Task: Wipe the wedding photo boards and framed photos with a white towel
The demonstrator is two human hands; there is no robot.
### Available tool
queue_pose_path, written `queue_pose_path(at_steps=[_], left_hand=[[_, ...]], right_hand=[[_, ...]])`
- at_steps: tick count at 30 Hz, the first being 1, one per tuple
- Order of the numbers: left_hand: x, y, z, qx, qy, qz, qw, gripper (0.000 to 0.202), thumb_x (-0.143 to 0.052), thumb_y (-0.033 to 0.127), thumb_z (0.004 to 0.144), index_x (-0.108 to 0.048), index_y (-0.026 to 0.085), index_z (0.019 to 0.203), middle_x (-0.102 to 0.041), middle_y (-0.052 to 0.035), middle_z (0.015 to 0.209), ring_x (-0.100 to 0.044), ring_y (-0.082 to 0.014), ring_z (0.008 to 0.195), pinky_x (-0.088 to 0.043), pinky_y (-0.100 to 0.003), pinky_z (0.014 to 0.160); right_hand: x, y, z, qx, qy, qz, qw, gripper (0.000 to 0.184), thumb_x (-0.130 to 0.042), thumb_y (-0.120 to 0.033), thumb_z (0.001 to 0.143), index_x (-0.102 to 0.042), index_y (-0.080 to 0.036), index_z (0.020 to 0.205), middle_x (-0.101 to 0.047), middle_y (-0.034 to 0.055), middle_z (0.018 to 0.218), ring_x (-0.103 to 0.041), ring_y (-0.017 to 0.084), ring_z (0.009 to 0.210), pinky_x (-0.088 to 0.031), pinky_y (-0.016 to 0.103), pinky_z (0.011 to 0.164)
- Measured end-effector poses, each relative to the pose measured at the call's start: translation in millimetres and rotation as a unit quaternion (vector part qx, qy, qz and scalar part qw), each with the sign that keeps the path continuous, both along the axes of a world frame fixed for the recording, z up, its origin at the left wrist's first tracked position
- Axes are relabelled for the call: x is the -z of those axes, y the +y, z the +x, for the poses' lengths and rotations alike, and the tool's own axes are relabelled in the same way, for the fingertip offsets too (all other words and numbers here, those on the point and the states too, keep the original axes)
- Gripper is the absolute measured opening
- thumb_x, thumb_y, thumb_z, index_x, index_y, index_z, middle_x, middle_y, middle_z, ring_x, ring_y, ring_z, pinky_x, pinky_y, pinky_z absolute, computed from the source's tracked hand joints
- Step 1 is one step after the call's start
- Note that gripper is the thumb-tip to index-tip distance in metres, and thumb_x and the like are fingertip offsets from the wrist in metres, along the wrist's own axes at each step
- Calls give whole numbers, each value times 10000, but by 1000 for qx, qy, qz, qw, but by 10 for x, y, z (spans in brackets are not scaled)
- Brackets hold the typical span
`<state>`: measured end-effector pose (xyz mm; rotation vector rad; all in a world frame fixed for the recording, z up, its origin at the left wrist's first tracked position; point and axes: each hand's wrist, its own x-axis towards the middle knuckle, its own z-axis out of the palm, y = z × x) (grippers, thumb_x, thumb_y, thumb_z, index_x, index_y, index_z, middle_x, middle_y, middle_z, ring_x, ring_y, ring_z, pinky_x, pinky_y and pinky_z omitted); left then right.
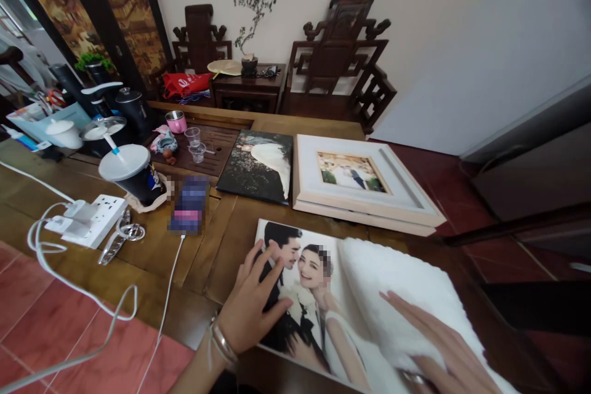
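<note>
- Table point(231, 243): bears the photo point(318, 320).
- Photo: beneath both palms; long axis seemingly left to right, right end hidden.
- Cloth point(388, 265): over photo's right part.
- Right hand point(438, 341): flat on cloth, apart from left.
- Left hand point(253, 301): fingers spread, nearer photo's bare part.

From the wearer's head, the one view looks forward and down across the wooden table point(233, 231), taking in a wide sweep of the room. Closest to the camera, at the bottom, lie the left hand point(252, 301), right hand point(441, 341) and wedding photo point(339, 323); carved wooden armchairs point(339, 43) and a pale wall point(438, 24) stand farther off.
</note>
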<state>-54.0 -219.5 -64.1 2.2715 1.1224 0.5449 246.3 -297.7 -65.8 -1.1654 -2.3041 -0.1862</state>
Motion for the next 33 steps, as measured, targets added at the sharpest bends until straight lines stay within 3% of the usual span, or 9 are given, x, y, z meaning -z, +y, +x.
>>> queue_pose_path(at_steps=[3, 6, 10, 16, 20, 22, 28, 30, 33], left_hand=[[47, 47, -41, 10, -22, 5, 1000, 632, -576, 301, 954, -320, 269, 1531, -260, -132, 1636, -120, -308, 1541, -308, -614, 1175], [66, 72, -54, 17, -27, 9, 999, 639, -580, 318, 954, -317, 289, 1536, -261, -109, 1639, -112, -296, 1544, -293, -592, 1192], [62, 67, -31, 9, -22, 18, 1000, 586, -509, 341, 990, -313, 302, 1541, -249, -86, 1647, -107, -283, 1545, -279, -579, 1202], [44, 56, 31, -29, 20, 30, 999, 524, -440, 310, 1004, -343, 316, 1520, -275, -73, 1640, -152, -299, 1535, -252, -669, 1164], [69, 76, 41, -28, 15, 58, 998, 512, -469, 394, 999, -389, 306, 1497, -330, -73, 1617, -197, -281, 1524, -267, -612, 1180], [88, 86, 38, -29, 12, 65, 997, 507, -481, 423, 994, -418, 302, 1482, -346, -78, 1609, -209, -282, 1520, -264, -604, 1183], [110, 95, 31, -36, -8, 67, 997, 486, -519, 447, 964, -512, 271, 1417, -399, -88, 1578, -247, -288, 1506, -266, -583, 1189], [111, 96, 32, -39, -11, 65, 997, 505, -512, 444, 963, -497, 257, 1432, -396, -91, 1580, -248, -290, 1504, -259, -576, 1195], [124, 108, 35, -48, -18, 60, 997, 542, -493, 429, 965, -447, 236, 1470, -398, -97, 1579, -258, -282, 1500, -248, -562, 1203]], right_hand=[[3, 140, 57, -6, 7, -16, 1000, 172, -517, -74, 870, -470, -221, 795, -364, 131, 1588, -327, 364, 1456, -385, 609, 1086], [48, 336, 48, 11, -8, -19, 1000, 226, -490, 9, 839, -440, -204, 783, -419, 242, 1527, -297, 443, 1449, -393, 735, 1021], [38, 436, -50, 18, -58, 2, 998, 274, -436, 88, 791, -483, -183, 794, -536, 305, 1399, -314, 436, 1438, -438, 739, 982], [-102, -140, -264, -3, -50, 0, 999, 276, -422, 78, 764, -486, -185, 715, -558, 257, 1403, -346, 408, 1430, -468, 677, 1016], [-116, -336, -252, -2, -32, -23, 999, 283, -425, 77, 730, -527, -187, 739, -550, 210, 1433, -352, 374, 1436, -438, 656, 1061], [-99, -190, -167, 4, -29, -50, 998, 297, -444, 57, 720, -584, -181, 828, -551, 204, 1434, -367, 367, 1429, -419, 658, 1075], [-101, 595, 18, 63, -46, -111, 991, 464, -472, 57, 708, -630, -118, 1107, -597, 263, 1353, -444, 380, 1381, -390, 639, 1096], [-117, 676, 0, 72, -56, -117, 989, 474, -464, 69, 714, -629, -99, 1126, -617, 278, 1317, -452, 369, 1378, -389, 612, 1109], [-109, 508, -74, 59, -71, -103, 990, 491, -462, 92, 689, -645, -95, 1105, -585, 273, 1363, -443, 384, 1379, -387, 609, 1114]])
